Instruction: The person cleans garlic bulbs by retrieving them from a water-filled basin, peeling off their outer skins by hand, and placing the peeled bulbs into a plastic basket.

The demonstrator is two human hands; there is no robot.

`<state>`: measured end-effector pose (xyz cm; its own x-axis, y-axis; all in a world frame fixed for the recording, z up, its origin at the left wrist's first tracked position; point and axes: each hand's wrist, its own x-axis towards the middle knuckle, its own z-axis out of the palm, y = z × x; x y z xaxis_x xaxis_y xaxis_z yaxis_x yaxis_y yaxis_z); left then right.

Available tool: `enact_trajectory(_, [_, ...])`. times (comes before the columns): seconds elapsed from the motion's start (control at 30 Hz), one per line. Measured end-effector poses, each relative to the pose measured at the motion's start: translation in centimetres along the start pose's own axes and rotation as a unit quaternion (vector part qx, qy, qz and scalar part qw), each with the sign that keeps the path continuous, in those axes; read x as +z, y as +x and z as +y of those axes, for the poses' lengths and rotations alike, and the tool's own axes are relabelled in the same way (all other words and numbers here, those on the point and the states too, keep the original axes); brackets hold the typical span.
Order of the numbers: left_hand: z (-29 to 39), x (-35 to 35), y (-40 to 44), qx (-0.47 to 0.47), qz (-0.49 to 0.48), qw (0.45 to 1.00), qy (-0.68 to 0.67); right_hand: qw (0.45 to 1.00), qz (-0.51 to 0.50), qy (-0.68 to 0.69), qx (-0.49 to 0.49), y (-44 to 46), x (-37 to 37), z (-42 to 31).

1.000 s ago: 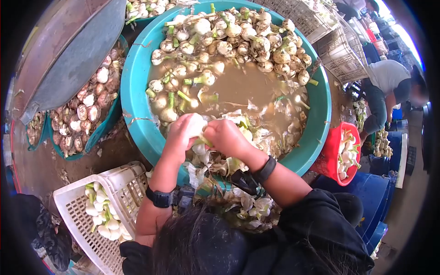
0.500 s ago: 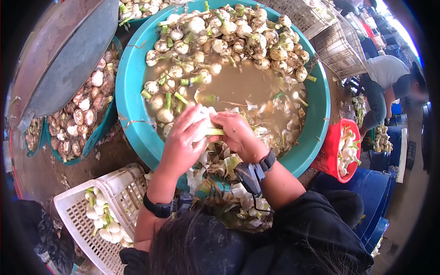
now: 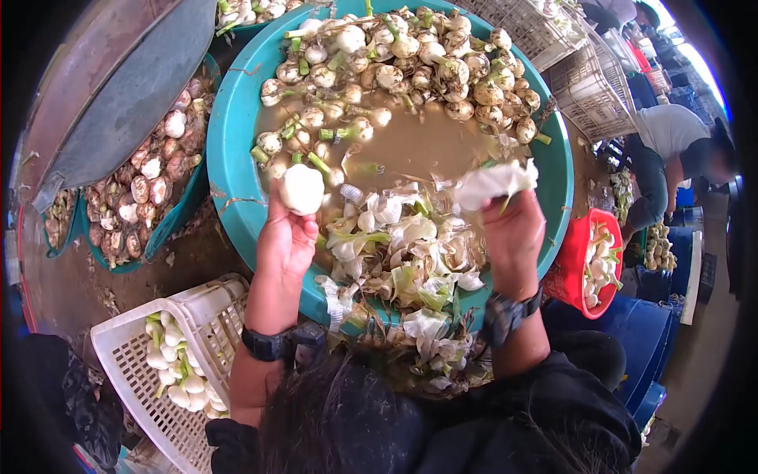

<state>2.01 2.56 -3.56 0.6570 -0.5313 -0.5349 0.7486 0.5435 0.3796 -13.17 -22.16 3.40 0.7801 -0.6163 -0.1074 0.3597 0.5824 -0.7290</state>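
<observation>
A clean white bulb [image 3: 302,189] is gripped in my left hand [image 3: 289,241], above the left part of a big teal tub [image 3: 237,150]. Over the tub's right side, my right hand [image 3: 515,233] pinches a piece of pale peeled skin [image 3: 497,183]. Between the hands lies a heap of wet peelings [image 3: 410,245], some hanging over the near rim. Muddy water [image 3: 418,150] fills the middle of the tub. Soiled bulbs with green stems [image 3: 454,71] are piled at its far side.
A white crate [image 3: 150,379] with peeled bulbs is at the lower left, a red basket [image 3: 568,265] with bulbs at the right. Dirty bulbs [image 3: 150,186] fill a teal container at the left. White crates [image 3: 592,87] stand behind, and another person [image 3: 671,134] bends at the right.
My hands were together on one bulb and have moved apart. The bulb is now bare in my left hand, and my right hand has pulled away to the right with the skin.
</observation>
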Motion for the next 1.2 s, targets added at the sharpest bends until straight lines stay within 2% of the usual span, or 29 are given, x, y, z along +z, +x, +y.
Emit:
enact_trajectory(0.03, [0.0,0.8,-0.4,0.04,0.033,0.998,0.027,0.984,0.024,-0.179,-0.007,0.5,0.3,-0.4])
enact_trajectory(0.07, [0.1,1.7,-0.8,0.081,0.067,0.993,0.053,0.935,0.046,-0.351,-0.015,1.1,0.7,-0.8])
enact_trajectory(0.1, [-0.2,2.9,-1.2,0.122,0.116,0.983,0.074,0.818,-0.036,-0.568,-0.083,2.3,-1.7,0.9])
enact_trajectory(0.13, [-0.7,3.0,-1.3,0.119,0.114,0.983,0.074,0.635,-0.056,-0.734,-0.236,1.9,-0.4,2.0])
enact_trajectory(0.17, [-1.2,3.1,-1.4,0.21,0.148,0.95,0.178,0.632,-0.095,-0.726,-0.254,1.4,1.3,3.1])
enact_trajectory(0.2, [-1.7,3.1,-1.4,0.298,0.177,0.896,0.278,0.695,-0.123,-0.677,-0.21,0.6,2.8,4.3])
enact_trajectory(0.23, [-1.7,3.3,-1.7,0.36,0.159,0.848,0.354,0.752,-0.121,-0.641,-0.096,-0.4,5.8,4.4])
enact_trajectory(0.27, [-1.8,3.6,-2.1,0.357,0.156,0.849,0.356,0.791,-0.129,-0.598,-0.02,-0.9,7.7,5.0])
enact_trajectory(0.3, [-1.7,4.0,-2.5,0.513,0.101,0.699,0.487,0.812,-0.152,-0.564,0.018,-1.1,8.9,5.7])
enact_trajectory(0.33, [-1.7,4.3,-2.8,0.636,0.038,0.502,0.584,0.799,-0.155,-0.58,0.025,-1.1,10.2,5.9])
enact_trajectory(0.4, [-2.1,4.5,-3.3,0.632,0.019,0.524,0.571,0.78,-0.161,-0.605,-0.017,-0.5,10.2,6.6])
enact_trajectory(0.47, [-2.1,4.0,-3.3,0.636,0.02,0.485,0.6,0.77,-0.172,-0.615,0.001,-0.4,9.9,6.5])
enact_trajectory(0.5, [-2.4,3.6,-3.0,0.635,0.02,0.485,0.6,0.757,-0.187,-0.626,0.021,-0.4,9.7,6.4])
enact_trajectory(0.53, [-2.9,2.9,-2.6,0.572,0.082,0.611,0.541,0.758,-0.186,-0.625,0.021,-0.2,8.8,6.7])
enact_trajectory(0.57, [-3.1,2.6,-2.4,0.493,0.142,0.72,0.468,0.747,-0.139,-0.65,-0.012,0.2,6.9,7.4])
enact_trajectory(0.6, [-2.4,3.2,-2.6,0.493,0.141,0.72,0.469,0.733,-0.092,-0.673,-0.045,0.6,4.6,8.1])
enact_trajectory(0.63, [-1.0,4.4,-3.0,0.402,0.155,0.847,0.312,0.76,-0.04,-0.648,-0.031,1.7,1.0,9.1])
enact_trajectory(0.67, [0.0,5.0,-3.0,0.294,0.163,0.931,0.139,0.784,0.007,-0.621,-0.017,2.6,-1.8,9.5])
enact_trajectory(0.73, [1.0,3.1,-2.3,0.303,0.163,0.927,0.15,0.826,0.065,-0.55,0.105,2.1,-0.2,7.2])
enact_trajectory(0.8, [1.8,1.7,-2.2,0.197,0.028,0.979,0.042,0.827,0.0,-0.545,0.138,1.2,1.6,8.1])
enact_trajectory(0.87, [2.6,2.9,-2.8,0.252,0.089,0.963,0.022,0.774,-0.124,-0.621,0.019,0.2,4.4,8.6])
enact_trajectory(0.93, [3.3,3.7,-3.6,0.348,0.161,0.913,0.14,0.852,-0.185,-0.489,0.031,-1.1,8.5,8.5])
enact_trajectory(1.0, [2.6,4.0,-4.2,0.37,0.185,0.893,0.178,0.809,-0.242,-0.534,-0.037,-2.3,11.6,9.0])
enact_trajectory(1.07, [2.0,4.4,-4.3,0.387,0.203,0.873,0.215,0.752,-0.229,-0.607,-0.117,-2.7,13.5,9.4])
enact_trajectory(1.13, [1.7,5.0,-4.5,0.453,0.227,0.806,0.306,0.756,-0.222,-0.602,-0.131,-2.2,13.2,10.2])
enact_trajectory(1.2, [1.4,4.9,-4.6,0.446,0.251,0.792,0.334,0.743,-0.213,-0.62,-0.135,-2.0,12.7,10.7])
